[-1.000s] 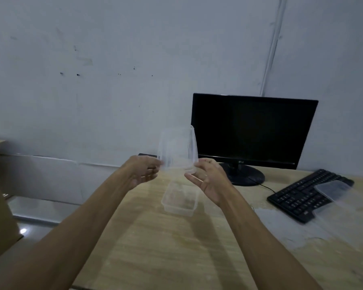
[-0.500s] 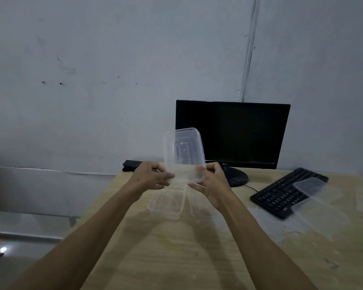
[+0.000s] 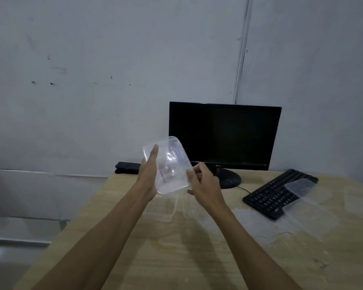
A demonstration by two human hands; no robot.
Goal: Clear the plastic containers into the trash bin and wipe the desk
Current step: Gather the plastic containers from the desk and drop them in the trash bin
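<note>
I hold a clear plastic container (image 3: 172,164) tilted in the air above the wooden desk (image 3: 176,258). My left hand (image 3: 149,174) supports it from the left with fingers stretched along its side. My right hand (image 3: 203,185) pinches its lower right corner. Under it, a second clear container (image 3: 161,210) rests on the desk with a clear lid (image 3: 189,206) beside it. More clear containers (image 3: 308,216) lie at the right, one (image 3: 300,185) on the keyboard. No trash bin is in view.
A black monitor (image 3: 224,135) stands at the back of the desk, a black keyboard (image 3: 272,193) to its right. A dark object (image 3: 127,168) lies at the desk's back left corner. A whitish smear (image 3: 258,225) marks the desk near the keyboard.
The held container has tilted and turned; my left hand slid up along its side. The camera view shifted slightly.
</note>
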